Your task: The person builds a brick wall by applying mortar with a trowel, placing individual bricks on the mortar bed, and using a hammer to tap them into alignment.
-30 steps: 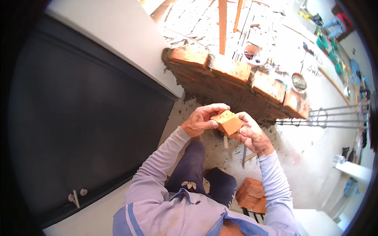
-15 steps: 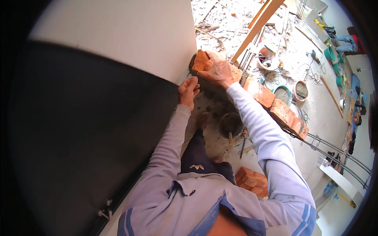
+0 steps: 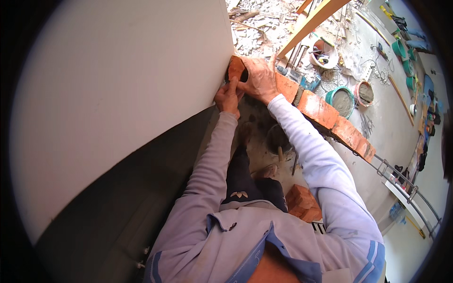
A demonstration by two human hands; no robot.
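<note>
At the far end of a low brick row, beside a white panel, I hold an orange brick. My right hand is closed on its right side, the thumb pointing down toward my other hand. My left hand is closed at the near end, its fingertips on the brick's lower edge. A dark patch shows between the brick and my right palm. The underside of the brick is hidden.
The white panel fills the left side. Rebar extends from the row's near end. Beyond stand a teal mortar tub, another mortar bucket and a wooden post. By my legs are a dark bucket and stacked bricks.
My left hand has moved up onto the brick's near end. The brick is turned more upright in my right hand. The view has shifted, showing more white panel.
</note>
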